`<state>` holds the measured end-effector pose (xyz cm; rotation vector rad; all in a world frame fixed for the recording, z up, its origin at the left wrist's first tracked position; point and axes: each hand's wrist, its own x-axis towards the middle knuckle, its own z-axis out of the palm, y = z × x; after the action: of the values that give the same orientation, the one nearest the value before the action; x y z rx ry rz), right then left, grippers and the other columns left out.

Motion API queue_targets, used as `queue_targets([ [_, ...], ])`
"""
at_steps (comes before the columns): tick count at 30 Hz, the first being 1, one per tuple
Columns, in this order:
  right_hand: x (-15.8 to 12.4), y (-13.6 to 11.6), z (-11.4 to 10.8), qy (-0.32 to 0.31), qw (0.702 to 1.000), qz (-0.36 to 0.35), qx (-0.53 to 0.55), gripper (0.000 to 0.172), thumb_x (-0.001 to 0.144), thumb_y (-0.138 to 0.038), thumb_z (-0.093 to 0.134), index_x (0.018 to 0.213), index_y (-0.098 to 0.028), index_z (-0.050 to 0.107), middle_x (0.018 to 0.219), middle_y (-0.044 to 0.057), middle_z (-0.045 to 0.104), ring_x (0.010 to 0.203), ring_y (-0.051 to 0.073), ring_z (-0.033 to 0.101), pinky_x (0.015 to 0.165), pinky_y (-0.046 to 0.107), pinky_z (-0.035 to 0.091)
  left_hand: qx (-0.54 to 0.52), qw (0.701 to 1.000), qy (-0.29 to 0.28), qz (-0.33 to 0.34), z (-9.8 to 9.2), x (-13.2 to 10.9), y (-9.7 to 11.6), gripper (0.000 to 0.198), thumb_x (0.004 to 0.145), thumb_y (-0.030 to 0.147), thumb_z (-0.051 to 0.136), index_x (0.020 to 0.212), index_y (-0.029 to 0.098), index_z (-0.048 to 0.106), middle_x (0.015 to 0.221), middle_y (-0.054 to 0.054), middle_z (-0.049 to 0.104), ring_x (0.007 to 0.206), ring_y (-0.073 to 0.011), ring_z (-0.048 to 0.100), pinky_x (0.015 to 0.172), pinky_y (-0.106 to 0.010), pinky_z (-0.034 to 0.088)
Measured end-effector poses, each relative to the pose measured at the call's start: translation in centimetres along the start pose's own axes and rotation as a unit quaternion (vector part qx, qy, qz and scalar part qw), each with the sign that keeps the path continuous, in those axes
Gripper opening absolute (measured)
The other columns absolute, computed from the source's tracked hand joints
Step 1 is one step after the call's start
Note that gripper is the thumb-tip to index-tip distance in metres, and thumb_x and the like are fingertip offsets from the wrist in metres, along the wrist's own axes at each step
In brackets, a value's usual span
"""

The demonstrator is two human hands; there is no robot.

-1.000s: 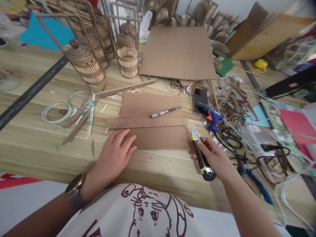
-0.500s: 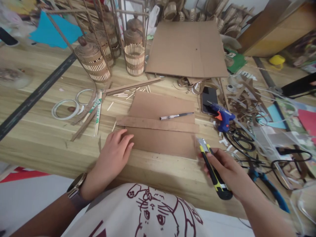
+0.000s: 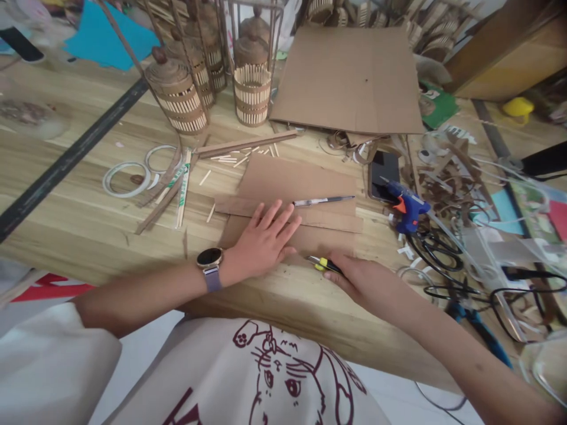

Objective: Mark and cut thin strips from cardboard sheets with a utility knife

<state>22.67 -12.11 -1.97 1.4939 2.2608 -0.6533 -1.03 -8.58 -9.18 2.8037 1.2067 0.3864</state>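
Observation:
My left hand (image 3: 266,242) lies over the cardboard sheet (image 3: 296,175), fingers spread, with its fingertips on a narrow cardboard strip (image 3: 328,221) that crosses the sheet. A box cutter (image 3: 325,264) with yellow and black casing is gripped in my right hand (image 3: 358,274). Its blade points left toward my left hand, near the sheet's front edge. Just above the strip rests a pen (image 3: 324,201), beyond my left fingertips.
Glue gun (image 3: 410,209), phone (image 3: 383,174), scissors and pliers (image 3: 481,333) crowd the right side among scraps. Tape rolls (image 3: 127,179) and thin sticks lie left. Behind stand small stick-sided barrels (image 3: 252,97) and a larger cardboard sheet (image 3: 345,82).
My left hand has moved right from the sheet's left edge onto the strip. My right hand has brought the box cutter left and turned it so the blade points left.

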Motion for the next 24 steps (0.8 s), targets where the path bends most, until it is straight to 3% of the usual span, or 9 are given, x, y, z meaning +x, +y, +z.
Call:
queue_targets([
  [6, 1.2, -0.4, -1.3, -0.037, 0.996, 0.008, -0.075, 0.023, 0.104, -0.033, 0.039, 0.109, -0.020, 0.056, 0.098, 0.009, 0.076, 0.085, 0.025, 0.073, 0.059, 0.029, 0.039, 0.003, 1.000, -0.023, 0.005, -0.1, 1.1, -1.2, 0.060, 0.105, 0.045, 0.042, 0.153, 0.009, 0.041, 0.161, -0.022, 0.034, 0.150, -0.0410, 0.028, 0.120, -0.062, 0.023],
  [13, 2.3, -0.8, -1.8, 0.006, 0.994, -0.031, -0.101, 0.022, 0.101, -0.033, 0.041, 0.107, -0.021, 0.059, 0.083, 0.006, 0.074, 0.070, 0.022, 0.069, 0.051, 0.028, 0.025, -0.023, 0.999, 0.005, -0.030, -0.8, 3.2, -2.3, 0.054, 0.106, 0.036, 0.039, 0.151, 0.006, 0.041, 0.159, -0.024, 0.037, 0.150, -0.0399, 0.028, 0.119, -0.062, 0.023],
  [20, 2.7, -0.7, -1.8, 0.022, 0.993, -0.058, -0.104, 0.022, 0.099, -0.034, 0.041, 0.101, -0.022, 0.059, 0.074, 0.004, 0.072, 0.061, 0.019, 0.065, 0.049, 0.028, 0.024, -0.016, 1.000, 0.012, -0.020, 0.6, 5.0, -2.5, 0.062, 0.104, 0.043, 0.043, 0.153, 0.006, 0.038, 0.161, -0.024, 0.033, 0.150, -0.0416, 0.025, 0.119, -0.064, 0.019],
  [24, 2.7, -1.2, -2.0, 0.000, 0.990, -0.048, -0.131, 0.021, 0.100, -0.032, 0.041, 0.104, -0.021, 0.059, 0.076, 0.005, 0.073, 0.064, 0.021, 0.067, 0.048, 0.029, 0.023, -0.007, 1.000, 0.014, -0.023, 1.2, 5.0, -2.4, 0.064, 0.104, 0.048, 0.042, 0.154, 0.007, 0.038, 0.160, -0.023, 0.036, 0.150, -0.0393, 0.028, 0.120, -0.062, 0.019],
])
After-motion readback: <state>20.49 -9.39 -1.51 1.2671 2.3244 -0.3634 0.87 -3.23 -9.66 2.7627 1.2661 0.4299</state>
